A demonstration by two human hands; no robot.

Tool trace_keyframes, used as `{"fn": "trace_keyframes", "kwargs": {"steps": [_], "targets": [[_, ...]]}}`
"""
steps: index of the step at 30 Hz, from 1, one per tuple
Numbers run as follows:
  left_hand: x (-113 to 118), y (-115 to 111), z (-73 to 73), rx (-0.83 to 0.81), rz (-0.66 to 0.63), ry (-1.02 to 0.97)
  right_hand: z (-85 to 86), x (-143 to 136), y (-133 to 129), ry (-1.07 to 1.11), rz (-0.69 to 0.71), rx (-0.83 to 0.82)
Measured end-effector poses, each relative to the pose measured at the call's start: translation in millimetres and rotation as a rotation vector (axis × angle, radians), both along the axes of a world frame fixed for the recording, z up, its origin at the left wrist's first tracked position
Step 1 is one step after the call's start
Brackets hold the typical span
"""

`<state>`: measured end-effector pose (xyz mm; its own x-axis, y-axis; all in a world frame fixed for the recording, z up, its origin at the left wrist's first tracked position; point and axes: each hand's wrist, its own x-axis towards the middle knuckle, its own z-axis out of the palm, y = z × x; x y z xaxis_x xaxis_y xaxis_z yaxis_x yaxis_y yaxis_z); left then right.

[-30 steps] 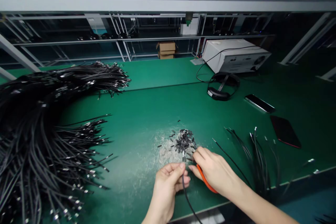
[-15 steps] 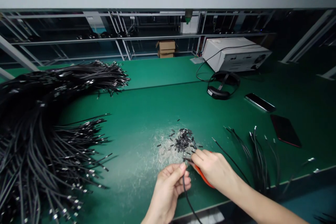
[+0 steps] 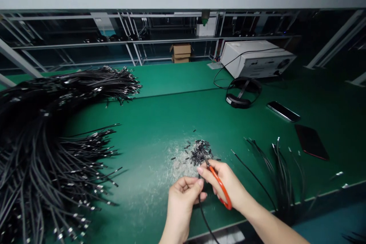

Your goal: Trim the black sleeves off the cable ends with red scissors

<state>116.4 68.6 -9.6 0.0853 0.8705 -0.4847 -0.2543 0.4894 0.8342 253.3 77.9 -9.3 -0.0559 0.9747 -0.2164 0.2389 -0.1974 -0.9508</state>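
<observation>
The left hand (image 3: 181, 203) pinches a cable (image 3: 204, 217) near its tip, above the surface's (image 3: 137, 137) near edge; the right hand (image 3: 227, 183) grips an orange-handled cutter (image 3: 220, 183), blades toward the far edge; offcuts (image 3: 200, 151) (short, black) lie just beyond; a cable pile (image 3: 31, 141) covers the near left corner.
</observation>
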Motion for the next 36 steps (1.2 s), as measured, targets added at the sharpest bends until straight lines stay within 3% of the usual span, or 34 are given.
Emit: {"fn": "trace_keyframes", "kwargs": {"steps": [4,9,19,23,27,32,36], "targets": [[0.0,0.2,-3.7,0.084,0.03,0.029,3.2,-11.0,-3.5,0.241,-0.08,-0.089],[-2.2,-2.7,-1.8,0.071,0.018,-0.056,7.0,-8.5,-8.3,0.388,-0.079,-0.096],[-0.6,-1.4,-0.2,0.19,0.07,0.076,20.0,2.3,-3.5,0.238,-0.004,-0.045],[-2.6,1.1,1.0,0.191,0.025,0.087,23.1,4.1,-2.7,0.155,-0.009,-0.014],[-4.1,2.1,3.8,0.139,-0.05,0.071,19.2,3.0,-2.5,0.287,-0.017,-0.095],[-4.5,1.1,5.7,0.135,0.004,0.048,16.2,-2.6,-5.8,0.39,-0.122,-0.109],[-3.6,0.7,6.7,0.151,0.003,0.029,18.9,-5.7,-9.2,0.384,-0.122,-0.102]]}}
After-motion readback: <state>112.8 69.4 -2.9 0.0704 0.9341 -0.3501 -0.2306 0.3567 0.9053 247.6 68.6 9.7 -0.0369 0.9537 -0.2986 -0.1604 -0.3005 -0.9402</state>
